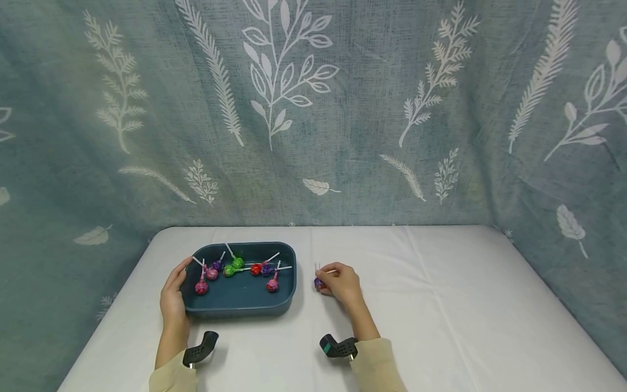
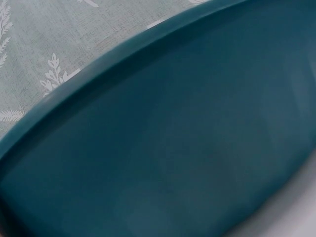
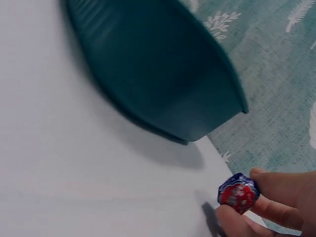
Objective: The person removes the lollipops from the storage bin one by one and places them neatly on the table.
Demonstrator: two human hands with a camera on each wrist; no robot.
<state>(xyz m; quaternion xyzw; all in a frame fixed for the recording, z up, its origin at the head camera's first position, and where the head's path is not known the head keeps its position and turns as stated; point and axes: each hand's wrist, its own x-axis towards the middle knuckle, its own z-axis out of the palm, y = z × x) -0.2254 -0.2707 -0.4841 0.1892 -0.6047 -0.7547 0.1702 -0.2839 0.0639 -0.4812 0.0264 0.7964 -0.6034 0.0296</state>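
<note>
A dark teal plastic bin stands on the table with several wrapped lollipops in it. Along its left side lies my left hand, its extended fingers touching the outer wall near the rim. The left wrist view is filled by the bin's wall; no fingers show clearly there. Right of the bin, my right hand pinches a lollipop with a blue and red wrapper between thumb and fingers. Its white stick points away from me in the head view. A gap separates this hand from the bin.
Inside the bin lie red, green, purple and pink lollipops, their sticks at various angles. A white cloth covers the table. Behind it hangs a grey-green curtain with white leaf prints.
</note>
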